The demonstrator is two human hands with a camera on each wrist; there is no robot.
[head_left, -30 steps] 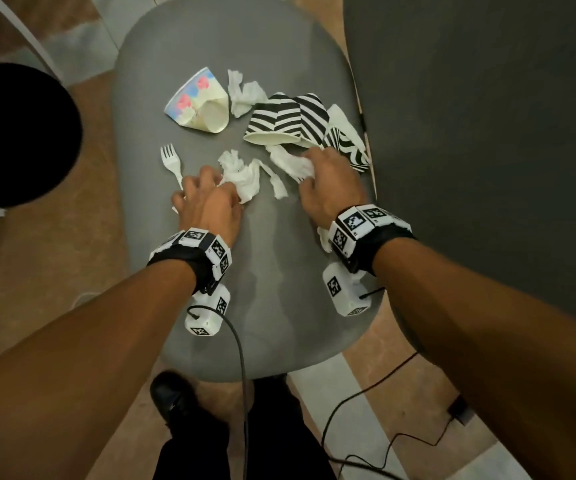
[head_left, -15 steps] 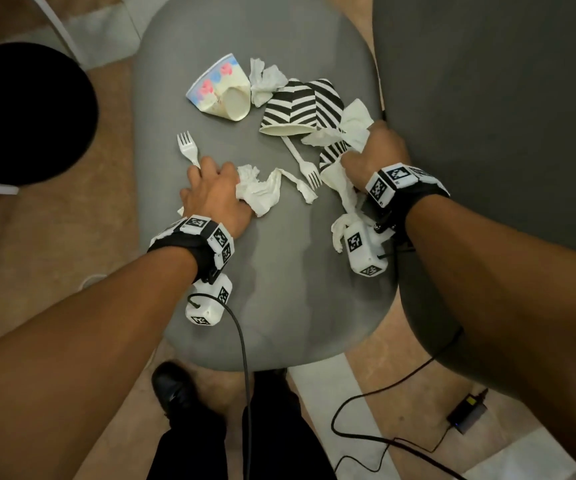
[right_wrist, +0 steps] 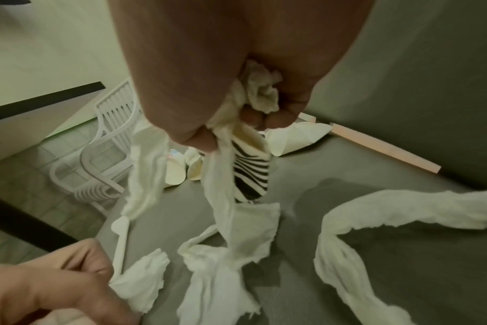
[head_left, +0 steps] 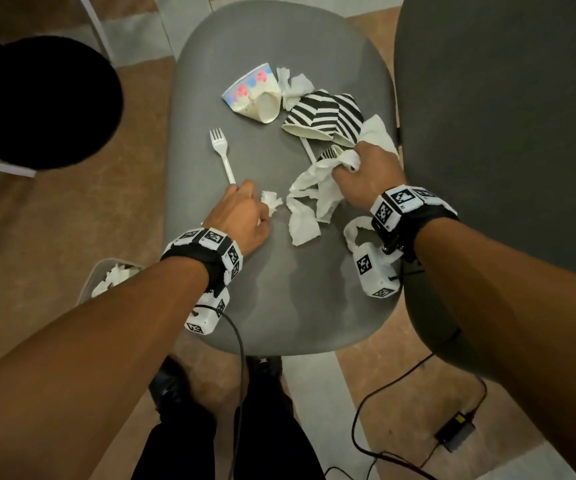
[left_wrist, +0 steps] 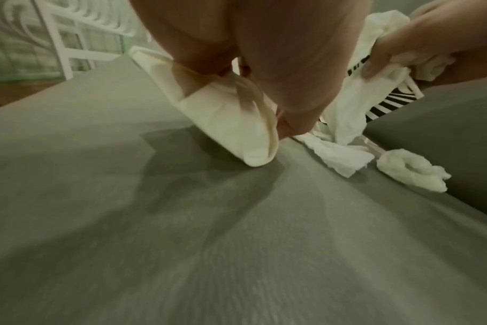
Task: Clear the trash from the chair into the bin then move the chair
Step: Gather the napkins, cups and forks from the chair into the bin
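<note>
Setting: a grey chair seat (head_left: 279, 289) is viewed from above, with litter scattered across its far half.
Left hand: the left hand (head_left: 241, 220) is curled at the near end of a white plastic fork (head_left: 222, 154); a small tissue scrap (head_left: 272, 200) is pinched in the same fist. The fork's tines point away from the person.
Right hand: the right hand (head_left: 366, 174) is closed round a bunch of torn tissue strips (head_left: 309, 195), which trail down onto the seat; part of a striped cup seems caught in the same grasp, though this cannot be told for certain.
Trash left on seat: a flowered paper cup (head_left: 252, 95) is lying on its side, beside a crumpled napkin (head_left: 293, 86) and a striped paper cup (head_left: 324, 116). A loose tissue loop (head_left: 355, 233) lies near the right wrist.
Bin: a pale bin (head_left: 103, 278) with paper already inside is seen on the floor at the left, partly hidden by the left forearm.
Risk: the dangling strips could tear or slip free when lifted, since only their upper ends are gripped. The fork could pivot out of the crowded left fist. Pieces could be dropped on the floor during the carry.
</note>
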